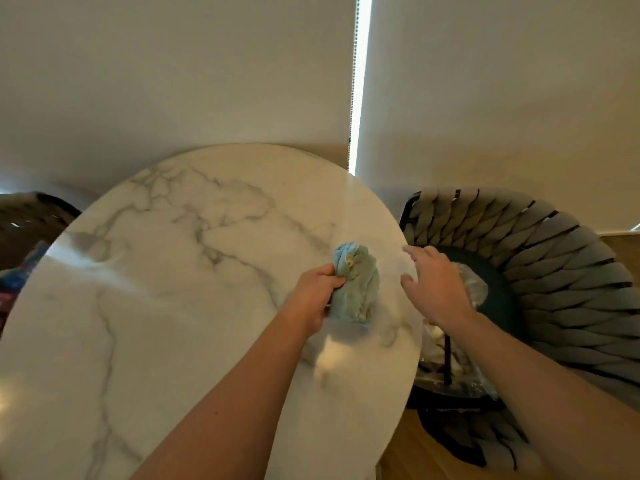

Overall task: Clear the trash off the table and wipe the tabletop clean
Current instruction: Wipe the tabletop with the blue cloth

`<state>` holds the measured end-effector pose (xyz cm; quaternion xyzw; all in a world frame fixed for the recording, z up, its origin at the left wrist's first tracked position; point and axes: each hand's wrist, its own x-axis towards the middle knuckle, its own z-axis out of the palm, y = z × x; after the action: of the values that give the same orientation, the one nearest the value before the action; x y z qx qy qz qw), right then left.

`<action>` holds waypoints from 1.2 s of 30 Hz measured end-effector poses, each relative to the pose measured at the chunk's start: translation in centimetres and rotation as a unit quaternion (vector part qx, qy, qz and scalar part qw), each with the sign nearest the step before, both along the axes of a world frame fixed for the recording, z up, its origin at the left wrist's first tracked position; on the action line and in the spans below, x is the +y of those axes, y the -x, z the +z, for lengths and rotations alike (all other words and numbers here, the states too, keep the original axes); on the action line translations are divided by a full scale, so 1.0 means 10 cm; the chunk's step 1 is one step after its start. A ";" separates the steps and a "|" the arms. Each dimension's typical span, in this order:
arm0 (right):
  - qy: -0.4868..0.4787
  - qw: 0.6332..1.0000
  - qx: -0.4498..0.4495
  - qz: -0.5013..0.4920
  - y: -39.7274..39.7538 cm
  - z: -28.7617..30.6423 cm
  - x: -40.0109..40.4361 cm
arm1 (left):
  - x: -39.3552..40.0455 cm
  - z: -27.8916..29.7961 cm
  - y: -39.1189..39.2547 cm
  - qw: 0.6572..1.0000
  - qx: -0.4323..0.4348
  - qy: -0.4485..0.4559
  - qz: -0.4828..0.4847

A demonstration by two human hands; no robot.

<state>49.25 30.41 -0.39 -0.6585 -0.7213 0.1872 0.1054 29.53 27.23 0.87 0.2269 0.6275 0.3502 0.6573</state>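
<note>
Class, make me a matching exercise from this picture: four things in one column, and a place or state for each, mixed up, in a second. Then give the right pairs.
Things:
1. blue cloth
2. right hand
3. plastic bag
4. woven chair

Place or state:
A. stands right of the table
B. lies on the chair seat
C. open, fingers spread at the table's edge
D. bunched in the left hand's grip

Pairs: 1-D, 2-C, 3-B, 4-A

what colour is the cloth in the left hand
Light blue-green with a few pale yellowish smudges; the cloth shows in the head view, gripped by the left hand.
</note>
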 end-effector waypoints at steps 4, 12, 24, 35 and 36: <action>0.024 0.996 0.008 0.083 0.86 0.00 0.05 | -0.14 0.15 0.95 0.996 0.077 -0.025 0.031; 0.069 0.981 -0.036 0.177 2.61 -0.04 0.15 | -0.27 0.42 3.31 0.913 0.386 -0.033 0.127; 0.123 0.969 -0.112 0.181 3.43 -0.37 0.23 | -0.05 -0.22 5.24 0.807 0.565 0.108 0.133; 0.087 0.972 -0.104 0.192 3.47 -0.52 0.25 | 1.51 -0.39 4.56 0.724 0.684 0.072 -0.053; 0.089 0.971 -0.106 0.193 3.46 -0.54 0.26 | 1.67 -0.40 4.42 0.719 0.689 0.066 -0.069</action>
<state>14.69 33.00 -5.81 -0.5298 -0.8221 0.1970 -0.0688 -14.71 43.89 -3.09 0.4043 0.9111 0.0088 0.0794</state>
